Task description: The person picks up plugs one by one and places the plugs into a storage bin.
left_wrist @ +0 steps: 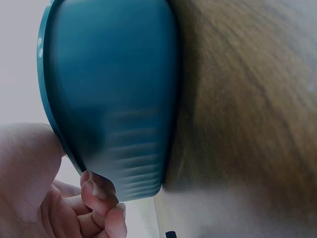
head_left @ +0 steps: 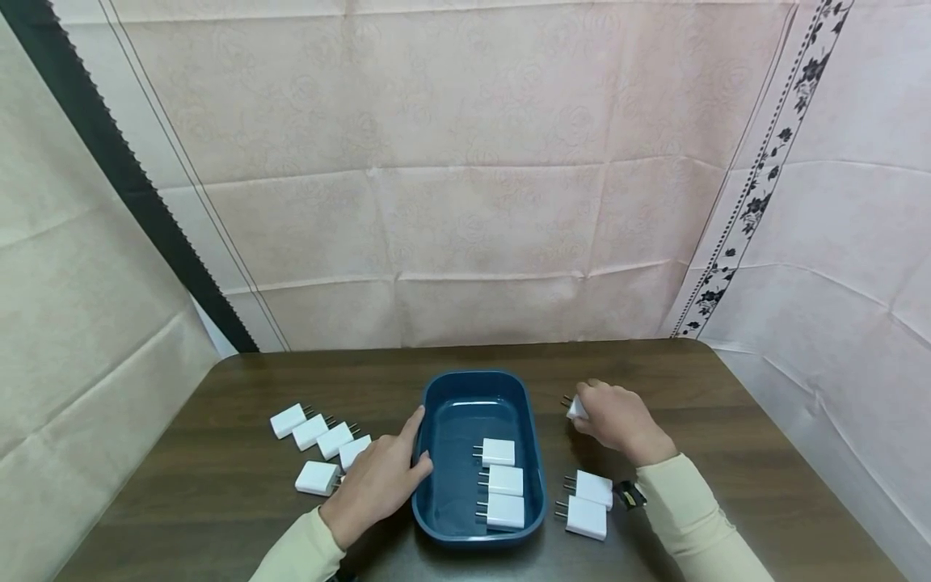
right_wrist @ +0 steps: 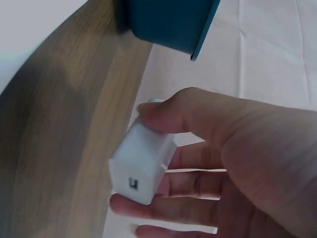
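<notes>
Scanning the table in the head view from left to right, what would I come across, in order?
Cluster of white wall chargers, left hand, blue tray, right hand.

The head view looks forward and down from above the near side, far enough back to cover the desk (head_left: 655, 368), tray (head_left: 469, 428), left grip (head_left: 381, 481), right grip (head_left: 618, 420) and far cloth (head_left: 480, 202). The left wrist view, rolled sideways, faces the tray's left outer wall up close. The right wrist view, also rolled, looks closely at a white adapter (right_wrist: 141, 158) toward the cloth. All three share the tray.
</notes>
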Motion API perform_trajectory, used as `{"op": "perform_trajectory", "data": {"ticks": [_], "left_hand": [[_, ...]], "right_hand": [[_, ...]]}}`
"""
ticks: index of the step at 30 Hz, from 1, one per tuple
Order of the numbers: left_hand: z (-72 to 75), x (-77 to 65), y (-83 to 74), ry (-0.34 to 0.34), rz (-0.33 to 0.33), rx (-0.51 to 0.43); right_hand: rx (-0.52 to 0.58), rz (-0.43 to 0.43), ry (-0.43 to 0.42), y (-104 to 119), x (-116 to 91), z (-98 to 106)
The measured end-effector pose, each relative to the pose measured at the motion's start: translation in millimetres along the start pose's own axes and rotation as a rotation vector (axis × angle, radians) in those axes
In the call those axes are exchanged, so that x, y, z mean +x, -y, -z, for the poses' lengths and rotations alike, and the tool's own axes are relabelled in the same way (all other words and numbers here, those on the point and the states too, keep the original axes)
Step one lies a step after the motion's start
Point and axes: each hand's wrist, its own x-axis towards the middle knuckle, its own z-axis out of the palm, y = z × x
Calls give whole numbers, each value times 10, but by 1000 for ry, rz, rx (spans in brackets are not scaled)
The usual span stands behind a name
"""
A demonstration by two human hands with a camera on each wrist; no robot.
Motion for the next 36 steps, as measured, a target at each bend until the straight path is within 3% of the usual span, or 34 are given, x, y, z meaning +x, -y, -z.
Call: {"op": "perform_trajectory", "data": {"ticks": [12,25,36], "left_hand": [[-15,-13,-3,16,5,-11],[4,8,4,1,-11,-10],[-3,0,5,1,-3,-2]], "right_hand": [[-58,139,-281,161,4,21],[-27,149,-360,313,45,61],[-3,168,-373,441,31,65]]}}
